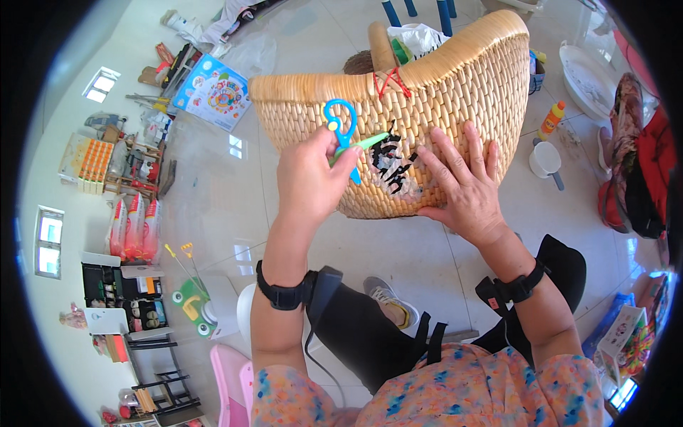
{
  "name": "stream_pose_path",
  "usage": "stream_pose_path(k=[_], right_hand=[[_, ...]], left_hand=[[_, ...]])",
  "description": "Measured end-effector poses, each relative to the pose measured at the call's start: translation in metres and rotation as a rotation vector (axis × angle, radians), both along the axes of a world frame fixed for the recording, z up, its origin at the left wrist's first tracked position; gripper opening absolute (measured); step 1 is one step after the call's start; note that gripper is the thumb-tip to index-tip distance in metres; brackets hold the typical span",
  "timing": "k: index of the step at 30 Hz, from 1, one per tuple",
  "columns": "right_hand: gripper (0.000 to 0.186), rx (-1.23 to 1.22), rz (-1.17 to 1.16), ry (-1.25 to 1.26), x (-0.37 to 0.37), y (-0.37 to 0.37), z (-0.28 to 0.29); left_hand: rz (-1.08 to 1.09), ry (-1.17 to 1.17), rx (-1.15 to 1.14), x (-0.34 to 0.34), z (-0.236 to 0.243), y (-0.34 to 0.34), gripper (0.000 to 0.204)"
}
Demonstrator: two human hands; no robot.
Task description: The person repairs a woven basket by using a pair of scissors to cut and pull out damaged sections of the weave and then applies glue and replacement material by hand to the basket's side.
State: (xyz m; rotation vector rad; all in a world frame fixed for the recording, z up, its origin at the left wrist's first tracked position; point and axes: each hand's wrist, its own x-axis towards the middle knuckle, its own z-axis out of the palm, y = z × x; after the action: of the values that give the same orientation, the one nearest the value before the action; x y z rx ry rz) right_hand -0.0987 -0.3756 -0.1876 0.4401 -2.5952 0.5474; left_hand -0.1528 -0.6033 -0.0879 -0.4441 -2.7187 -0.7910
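Observation:
A large woven straw basket point(462, 92) is tilted in front of me, its braided side facing me and a red cord point(393, 84) tied at its rim. Black and clear scraps point(389, 160) show at a rough patch in the weave. My left hand point(309, 171) is closed around plastic scissors point(370, 141) with a blue handle and green blades. The blade tips point at the upper edge of the black scraps. To the right of that patch, my right hand point(466, 188) lies on the basket with fingers spread, holding nothing.
On the tiled floor to the right are a white scoop point(545, 158), a yellow bottle point(551, 121) and a white basin point(585, 80). A blue box point(213, 92) stands at the upper left. Lower left are a green toy point(193, 307) and a pink plastic item point(231, 377).

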Motion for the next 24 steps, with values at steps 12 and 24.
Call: stream_pose_path(k=[12,24], right_hand=[[0.106,0.004,0.013,0.004,0.001,0.002,-0.002],[0.107,0.011,0.003,-0.025,0.0,0.002,-0.001]], left_hand=[[0.021,-0.014,-0.071,0.014,-0.003,0.005,0.019],[0.031,0.031,-0.084,0.012,-0.007,0.003,0.027]])
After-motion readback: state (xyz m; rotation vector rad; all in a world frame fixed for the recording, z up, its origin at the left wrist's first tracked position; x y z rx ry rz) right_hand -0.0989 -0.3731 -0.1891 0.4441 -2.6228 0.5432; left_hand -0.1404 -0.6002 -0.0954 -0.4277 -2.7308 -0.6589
